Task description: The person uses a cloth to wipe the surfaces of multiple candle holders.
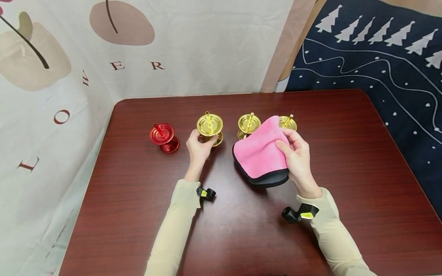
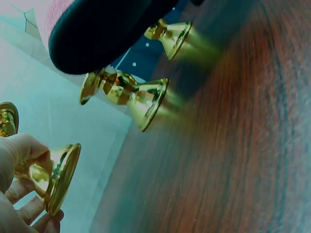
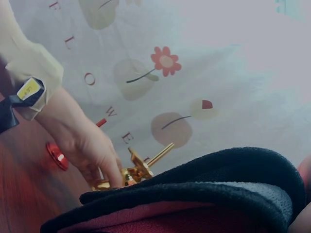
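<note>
Pink cloth (image 1: pixel 260 153) near upright gold candlestick (image 1: pixel 210 125)

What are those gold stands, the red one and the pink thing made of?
Shiny gold flared stands: probably polished metal, from mirror-like reflections; plated plastic is possible.
Glossy red flared stand: perhaps lacquered metal, given bright highlights.
Pink, black-edged cloth: likely fleecy fabric, matte and softly creased.
</note>
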`<action>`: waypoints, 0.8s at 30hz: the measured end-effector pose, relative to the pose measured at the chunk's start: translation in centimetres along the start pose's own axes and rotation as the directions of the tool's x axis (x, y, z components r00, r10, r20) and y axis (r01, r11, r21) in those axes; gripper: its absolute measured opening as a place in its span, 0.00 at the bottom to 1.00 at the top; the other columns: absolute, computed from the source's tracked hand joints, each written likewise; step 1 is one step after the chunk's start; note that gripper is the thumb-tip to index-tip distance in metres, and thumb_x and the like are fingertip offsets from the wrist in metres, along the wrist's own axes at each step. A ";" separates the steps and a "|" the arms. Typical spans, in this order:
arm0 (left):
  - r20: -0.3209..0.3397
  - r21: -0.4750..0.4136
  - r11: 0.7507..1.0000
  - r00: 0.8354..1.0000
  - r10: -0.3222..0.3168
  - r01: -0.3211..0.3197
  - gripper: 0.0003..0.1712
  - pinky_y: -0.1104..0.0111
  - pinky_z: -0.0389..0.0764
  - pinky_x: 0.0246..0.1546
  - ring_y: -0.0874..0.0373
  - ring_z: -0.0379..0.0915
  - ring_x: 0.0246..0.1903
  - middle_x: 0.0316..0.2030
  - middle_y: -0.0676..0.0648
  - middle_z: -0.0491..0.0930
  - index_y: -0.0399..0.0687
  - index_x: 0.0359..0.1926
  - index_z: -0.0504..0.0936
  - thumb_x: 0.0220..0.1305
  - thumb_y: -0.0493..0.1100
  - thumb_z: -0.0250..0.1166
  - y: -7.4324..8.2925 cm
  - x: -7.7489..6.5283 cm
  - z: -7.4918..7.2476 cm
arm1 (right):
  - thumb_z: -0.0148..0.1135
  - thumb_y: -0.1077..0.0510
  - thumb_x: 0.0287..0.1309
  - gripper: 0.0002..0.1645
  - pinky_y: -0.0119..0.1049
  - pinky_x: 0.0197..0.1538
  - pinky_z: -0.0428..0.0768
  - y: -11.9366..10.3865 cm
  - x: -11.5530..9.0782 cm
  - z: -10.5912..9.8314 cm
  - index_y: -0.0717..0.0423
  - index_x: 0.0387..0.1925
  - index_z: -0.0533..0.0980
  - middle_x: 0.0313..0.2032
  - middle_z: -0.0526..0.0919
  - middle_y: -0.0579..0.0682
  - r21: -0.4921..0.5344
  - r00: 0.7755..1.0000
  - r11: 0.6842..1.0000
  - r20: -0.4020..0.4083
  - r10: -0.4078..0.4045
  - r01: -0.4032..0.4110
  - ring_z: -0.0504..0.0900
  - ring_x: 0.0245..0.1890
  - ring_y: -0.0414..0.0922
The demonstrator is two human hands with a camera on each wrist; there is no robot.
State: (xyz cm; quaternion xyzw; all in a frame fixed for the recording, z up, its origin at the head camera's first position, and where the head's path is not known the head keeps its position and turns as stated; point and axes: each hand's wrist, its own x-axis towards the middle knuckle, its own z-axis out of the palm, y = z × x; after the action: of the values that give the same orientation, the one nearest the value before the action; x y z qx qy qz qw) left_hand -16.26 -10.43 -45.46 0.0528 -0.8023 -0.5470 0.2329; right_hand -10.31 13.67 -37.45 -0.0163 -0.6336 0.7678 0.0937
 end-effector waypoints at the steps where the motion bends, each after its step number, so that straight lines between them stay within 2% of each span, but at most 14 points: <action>1: -0.001 0.009 1.000 1.000 -0.004 0.004 0.19 0.63 0.74 0.35 0.47 0.75 0.34 0.34 0.38 0.80 0.32 0.36 0.81 0.39 0.33 0.74 -0.1 0.1 0.0 | 0.54 0.75 0.55 0.21 0.26 0.33 0.76 0.0 0.0 0.0 0.46 0.37 0.80 0.33 0.80 0.43 0.000 1.000 1.000 -0.002 -0.001 0.001 0.78 0.30 0.37; 7: 0.016 0.086 0.995 0.999 -0.046 0.045 0.20 0.56 0.73 0.45 0.44 0.76 0.40 0.37 0.38 0.81 0.33 0.37 0.81 0.38 0.34 0.74 -0.5 0.6 0.1 | 0.54 0.75 0.55 0.21 0.26 0.33 0.76 0.0 0.0 -0.2 0.45 0.36 0.80 0.32 0.80 0.43 0.003 1.000 1.000 -0.010 0.002 -0.002 0.78 0.30 0.37; 11: 0.034 0.133 0.988 0.996 -0.087 0.081 0.21 0.56 0.72 0.48 0.44 0.76 0.43 0.39 0.38 0.81 0.33 0.38 0.81 0.38 0.35 0.74 -0.8 0.9 0.2 | 0.54 0.75 0.55 0.21 0.26 0.32 0.76 0.0 0.0 -0.3 0.45 0.36 0.80 0.33 0.80 0.43 0.011 1.000 1.000 -0.004 -0.003 0.003 0.78 0.30 0.37; 24: 0.051 0.180 0.970 0.983 -0.177 0.166 0.21 0.56 0.69 0.50 0.43 0.74 0.46 0.42 0.38 0.81 0.34 0.41 0.81 0.41 0.36 0.73 -1.6 1.4 0.6 | 0.53 0.75 0.55 0.21 0.27 0.32 0.77 0.1 -0.1 -0.5 0.46 0.37 0.80 0.33 0.81 0.43 0.007 1.000 1.000 0.002 0.009 -0.009 0.78 0.30 0.37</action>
State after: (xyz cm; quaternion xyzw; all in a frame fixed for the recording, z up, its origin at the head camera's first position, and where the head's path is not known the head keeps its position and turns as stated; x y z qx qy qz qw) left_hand -18.08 -11.05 -46.66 0.1239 -0.8471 -0.4939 0.1521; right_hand -10.20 14.15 -37.63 -0.0182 -0.6308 0.7705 0.0896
